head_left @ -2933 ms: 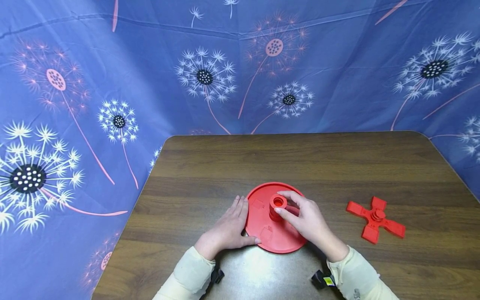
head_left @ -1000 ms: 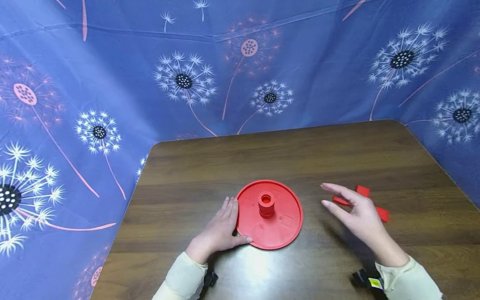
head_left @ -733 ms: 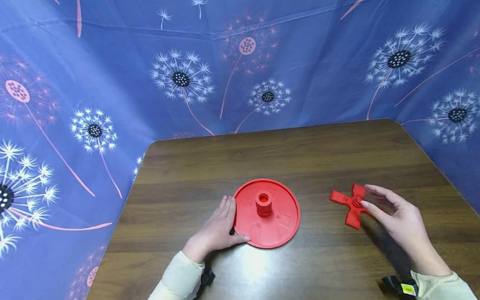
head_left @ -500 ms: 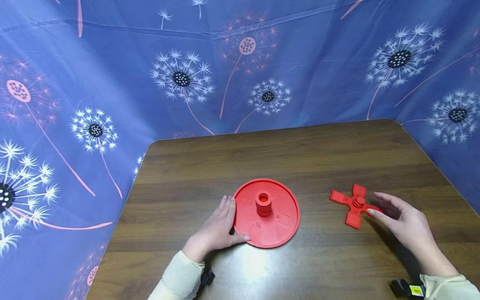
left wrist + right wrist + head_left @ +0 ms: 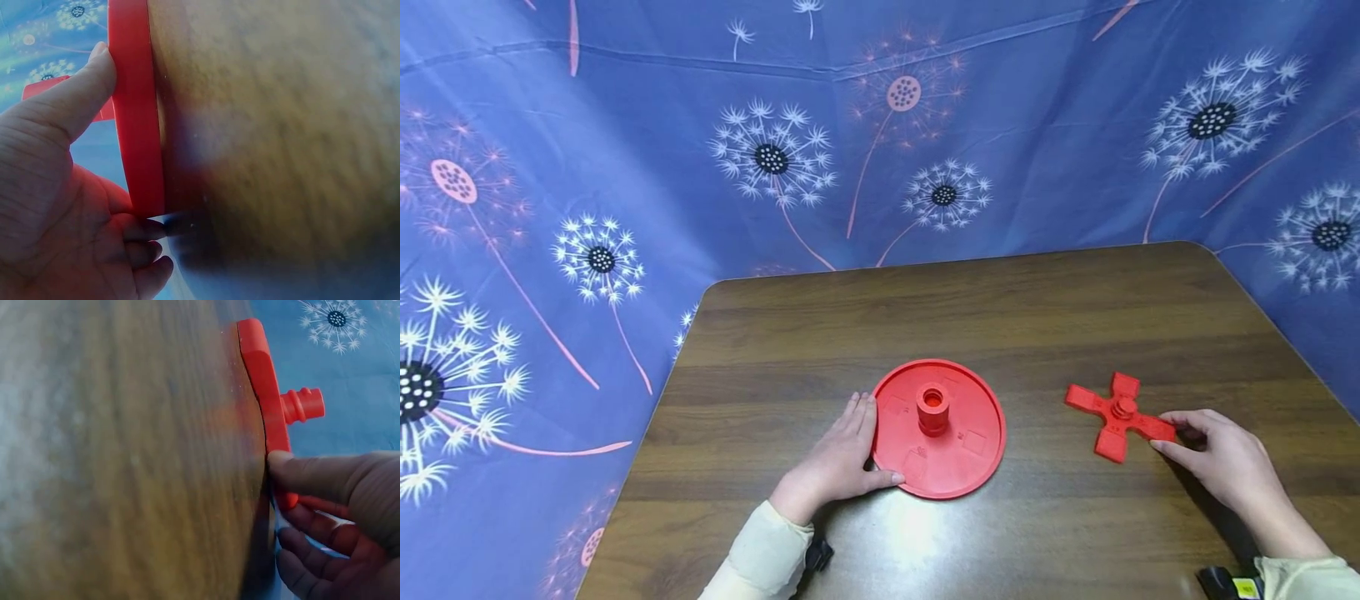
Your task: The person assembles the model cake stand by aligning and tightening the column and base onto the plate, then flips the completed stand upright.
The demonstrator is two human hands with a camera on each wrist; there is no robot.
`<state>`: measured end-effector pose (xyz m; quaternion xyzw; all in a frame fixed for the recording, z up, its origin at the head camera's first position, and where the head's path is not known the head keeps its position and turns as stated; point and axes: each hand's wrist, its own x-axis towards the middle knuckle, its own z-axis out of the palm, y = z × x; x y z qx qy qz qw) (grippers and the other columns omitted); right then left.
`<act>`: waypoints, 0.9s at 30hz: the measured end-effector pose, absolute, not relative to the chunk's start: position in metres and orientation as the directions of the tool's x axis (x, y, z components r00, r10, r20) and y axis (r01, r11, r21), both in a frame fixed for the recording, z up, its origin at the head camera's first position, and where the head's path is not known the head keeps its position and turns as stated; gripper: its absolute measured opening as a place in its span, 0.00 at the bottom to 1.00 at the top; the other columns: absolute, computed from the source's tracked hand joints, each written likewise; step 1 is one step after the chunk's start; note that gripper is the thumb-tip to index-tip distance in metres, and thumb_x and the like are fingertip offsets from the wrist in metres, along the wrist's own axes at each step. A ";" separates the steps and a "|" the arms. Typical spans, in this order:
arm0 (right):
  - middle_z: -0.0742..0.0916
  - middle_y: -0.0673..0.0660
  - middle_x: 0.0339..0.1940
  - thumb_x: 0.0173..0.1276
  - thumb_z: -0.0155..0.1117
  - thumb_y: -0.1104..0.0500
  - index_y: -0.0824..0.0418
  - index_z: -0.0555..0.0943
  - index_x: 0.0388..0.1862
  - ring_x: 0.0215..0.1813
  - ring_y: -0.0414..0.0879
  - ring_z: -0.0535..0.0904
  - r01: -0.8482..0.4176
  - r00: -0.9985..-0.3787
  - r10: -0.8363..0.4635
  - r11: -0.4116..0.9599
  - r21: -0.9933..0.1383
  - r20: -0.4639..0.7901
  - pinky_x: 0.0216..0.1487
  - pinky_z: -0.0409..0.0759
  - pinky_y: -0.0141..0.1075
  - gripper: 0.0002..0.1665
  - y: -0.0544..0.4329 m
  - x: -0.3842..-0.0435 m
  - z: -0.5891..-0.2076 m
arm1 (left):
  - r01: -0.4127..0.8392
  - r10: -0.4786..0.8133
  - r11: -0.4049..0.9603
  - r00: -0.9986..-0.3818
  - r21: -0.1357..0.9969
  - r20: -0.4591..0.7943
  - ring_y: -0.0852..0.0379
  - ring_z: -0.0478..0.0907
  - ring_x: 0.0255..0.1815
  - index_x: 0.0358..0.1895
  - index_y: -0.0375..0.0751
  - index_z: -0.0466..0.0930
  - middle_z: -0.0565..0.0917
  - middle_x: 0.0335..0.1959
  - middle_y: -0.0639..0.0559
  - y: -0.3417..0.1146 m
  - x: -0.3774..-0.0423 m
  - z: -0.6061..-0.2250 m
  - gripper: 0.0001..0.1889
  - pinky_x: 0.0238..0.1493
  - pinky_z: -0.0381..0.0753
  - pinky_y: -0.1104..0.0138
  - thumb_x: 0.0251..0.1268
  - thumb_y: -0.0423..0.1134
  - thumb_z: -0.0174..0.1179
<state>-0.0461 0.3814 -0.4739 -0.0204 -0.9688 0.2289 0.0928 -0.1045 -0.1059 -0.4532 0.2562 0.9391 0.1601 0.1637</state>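
Note:
A round red plate point(image 5: 955, 475) with a raised rim lies on the table, a short hollow tube point(image 5: 933, 412) standing upright at its centre. Against its left edge rests my left hand point(image 5: 835, 467), fingers straight and thumb spread along the rim; the left wrist view shows the thumb touching the red rim point(image 5: 134, 125). To the right lies a red four-armed cross piece point(image 5: 1110, 408) with a stub at its middle. My right hand point(image 5: 1228, 462) pinches the end of its right arm. Seen from the right wrist, the ribbed stub point(image 5: 303, 405) points away from the table.
The brown wood-grain table point(image 5: 820, 325) has rounded far corners. Behind it and at its left hangs a blue cloth point(image 5: 662, 150) with dandelion prints. A bright glare spot lies on the table before the plate.
My right hand has let go of the tube on the plate and moved right to the cross piece, first over its middle, now at its right arm. My left hand stays at the plate.

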 end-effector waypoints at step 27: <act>0.87 0.35 0.38 0.52 0.73 0.76 0.70 0.81 0.52 0.41 0.28 0.83 -0.254 -0.904 0.180 0.500 -0.828 0.387 0.41 0.77 0.18 0.26 0.284 -0.062 -0.412 | 0.416 0.525 0.818 -0.822 0.397 -0.220 0.41 0.40 0.79 0.76 0.29 0.44 0.48 0.78 0.35 -0.108 -0.105 -0.454 0.59 0.75 0.52 0.53 0.55 0.66 0.64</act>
